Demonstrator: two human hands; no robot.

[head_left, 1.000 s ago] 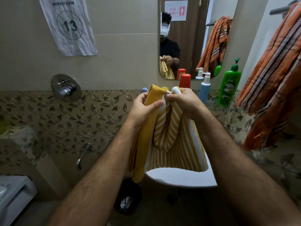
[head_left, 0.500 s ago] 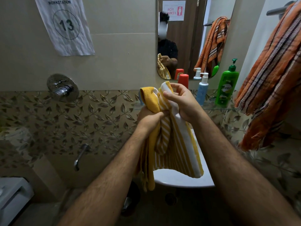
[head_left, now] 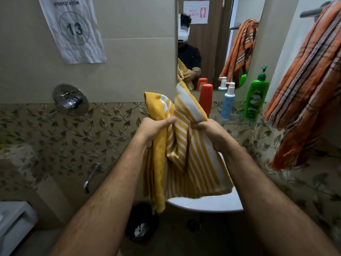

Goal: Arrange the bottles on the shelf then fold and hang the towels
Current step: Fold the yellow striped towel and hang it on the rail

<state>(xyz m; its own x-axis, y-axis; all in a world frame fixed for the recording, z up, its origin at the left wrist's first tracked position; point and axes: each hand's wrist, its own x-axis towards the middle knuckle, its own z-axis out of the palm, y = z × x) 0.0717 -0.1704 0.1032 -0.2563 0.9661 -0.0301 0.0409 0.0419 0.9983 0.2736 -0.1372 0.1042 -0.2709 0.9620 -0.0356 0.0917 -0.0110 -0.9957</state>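
Observation:
I hold a yellow and white striped towel [head_left: 186,159] bunched in front of me over the white sink [head_left: 206,204]. My left hand [head_left: 153,129] grips its plain yellow side. My right hand [head_left: 210,133] grips the striped side, and two corners stick up above my fists. Behind the towel, on the glass shelf [head_left: 239,122], stand a red bottle [head_left: 205,97], a light blue pump bottle [head_left: 227,102] and a green pump bottle [head_left: 255,97]. An orange striped towel [head_left: 306,89] hangs on a rail [head_left: 311,11] at the right.
A mirror [head_left: 212,41] hangs above the shelf. A chrome shower valve [head_left: 70,100] and a spout [head_left: 91,177] are on the left wall, with a paper sign numbered 13 [head_left: 73,28] above. A dark bin [head_left: 142,222] sits on the floor under the sink.
My hands have slid down the towel and apart, so more of its top edge now stands above my fists. The towel hangs lower over the sink.

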